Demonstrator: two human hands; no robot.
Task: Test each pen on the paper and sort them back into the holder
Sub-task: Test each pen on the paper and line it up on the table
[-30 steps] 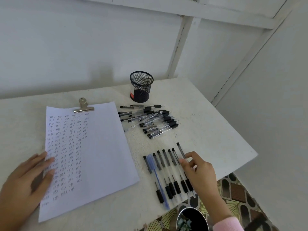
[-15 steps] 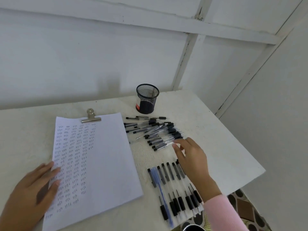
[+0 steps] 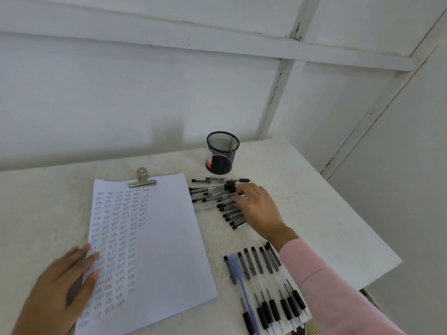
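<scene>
While the left hand lies flat on the paper, its fingers straight and close together, the right hand reaches over the pile of pens on the bench. Its fingers bend down onto the pile and touch it; whether they pinch a pen cannot be told. The pile lies just in front of the mesh holder, right of the paper. Nearer the front edge, a row of pens lies side by side, partly under the pink sleeve.
</scene>
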